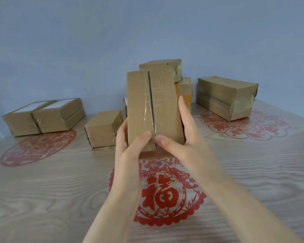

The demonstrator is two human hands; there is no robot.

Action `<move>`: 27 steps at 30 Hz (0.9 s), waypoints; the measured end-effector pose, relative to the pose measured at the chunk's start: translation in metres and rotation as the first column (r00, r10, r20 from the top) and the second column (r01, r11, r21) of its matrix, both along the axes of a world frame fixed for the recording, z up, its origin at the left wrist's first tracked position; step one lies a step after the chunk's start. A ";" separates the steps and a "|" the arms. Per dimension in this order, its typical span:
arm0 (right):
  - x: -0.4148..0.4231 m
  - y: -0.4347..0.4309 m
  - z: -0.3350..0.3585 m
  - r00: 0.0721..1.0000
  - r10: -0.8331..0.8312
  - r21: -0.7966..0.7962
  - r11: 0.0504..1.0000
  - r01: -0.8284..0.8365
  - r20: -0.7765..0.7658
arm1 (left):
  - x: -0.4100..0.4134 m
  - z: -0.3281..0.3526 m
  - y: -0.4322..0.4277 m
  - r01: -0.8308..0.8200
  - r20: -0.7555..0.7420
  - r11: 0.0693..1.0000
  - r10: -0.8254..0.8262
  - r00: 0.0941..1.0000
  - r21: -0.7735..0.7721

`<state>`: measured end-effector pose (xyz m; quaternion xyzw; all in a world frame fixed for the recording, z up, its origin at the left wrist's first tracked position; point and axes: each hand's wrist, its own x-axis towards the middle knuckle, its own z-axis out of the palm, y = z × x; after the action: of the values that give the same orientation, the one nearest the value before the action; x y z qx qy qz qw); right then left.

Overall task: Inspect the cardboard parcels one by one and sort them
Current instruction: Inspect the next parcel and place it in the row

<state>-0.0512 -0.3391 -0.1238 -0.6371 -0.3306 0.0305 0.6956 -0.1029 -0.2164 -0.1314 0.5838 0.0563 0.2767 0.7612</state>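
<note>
Both hands held the tall cardboard parcel (147, 106) upright between them, lifted above the worktop (60, 190). The left hand (128, 146) curled round its lower left edge and the right hand (181, 135) round its lower right edge, with both thumbs pressed on the front face either side of the seam. The grip sat low on a tall box, so it could tip away or slide, I judged, as glossy clear tape gives thumbs little friction. The flaps gaped along a dark slit, and pressing there might split the tape. The board was plain brown, rectangular and sharp-edged. Labelled parcels (42, 116) lay left of the left hand, and long stacked parcels (225, 97) lay beyond the right.
</note>
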 end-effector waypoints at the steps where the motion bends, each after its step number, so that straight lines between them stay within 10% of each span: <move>1: 0.001 0.000 -0.001 1.000 0.014 -0.039 0.999 -0.014 0.023 | 0.000 0.001 0.001 -0.001 0.003 1.000 0.001 1.000 -0.021; 27: 0.012 0.003 -0.004 0.990 -0.121 -0.080 0.989 0.126 0.074 | 0.001 0.003 0.003 -0.047 -0.037 0.997 0.049 0.998 0.056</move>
<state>-0.0396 -0.3362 -0.1275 -0.6859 -0.3126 -0.0206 0.6568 -0.1021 -0.2134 -0.1287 0.6082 0.0770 0.2851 0.7368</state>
